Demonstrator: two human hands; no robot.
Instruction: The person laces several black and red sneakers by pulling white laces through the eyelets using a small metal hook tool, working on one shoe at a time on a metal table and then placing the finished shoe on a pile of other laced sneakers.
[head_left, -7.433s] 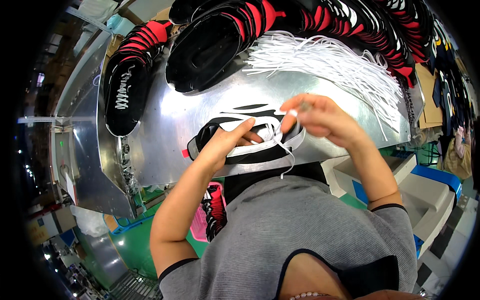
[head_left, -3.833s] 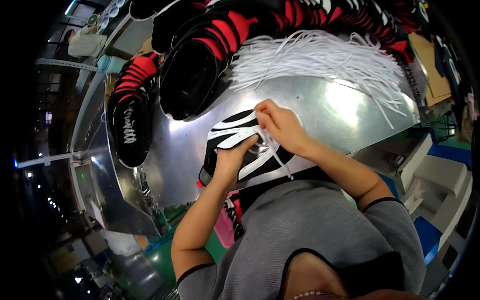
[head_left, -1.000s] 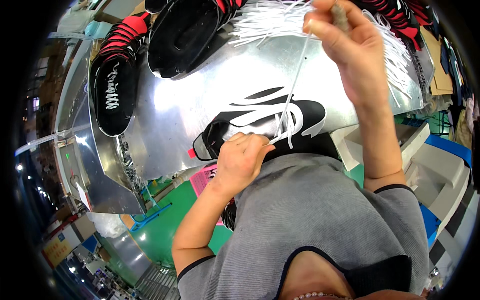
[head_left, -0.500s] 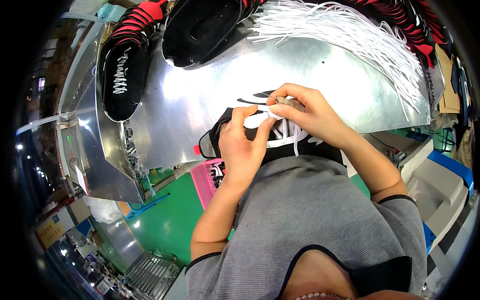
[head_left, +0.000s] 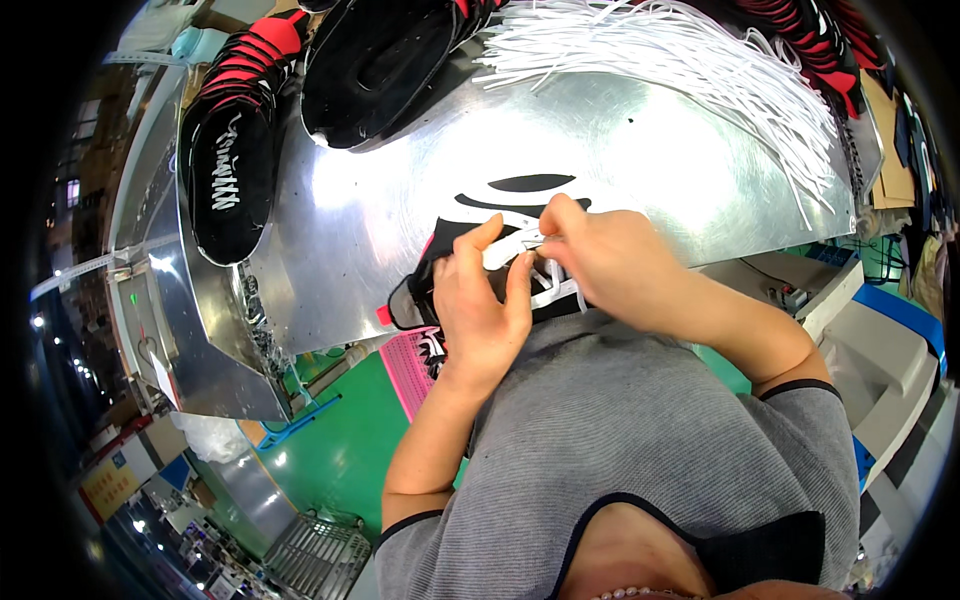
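Close together, both hands work a black shoe (head_left: 450, 262) at the near edge of the metal worktop (head_left: 650, 150): the left hand (head_left: 480, 305) steadies it while the right hand (head_left: 600, 255) pinches its white lace (head_left: 505, 250). Spare laces (head_left: 680, 50) lie fanned behind.

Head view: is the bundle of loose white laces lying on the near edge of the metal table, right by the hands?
No, the white laces lie fanned along the metal table's far side, beyond both hands on the black shoe.
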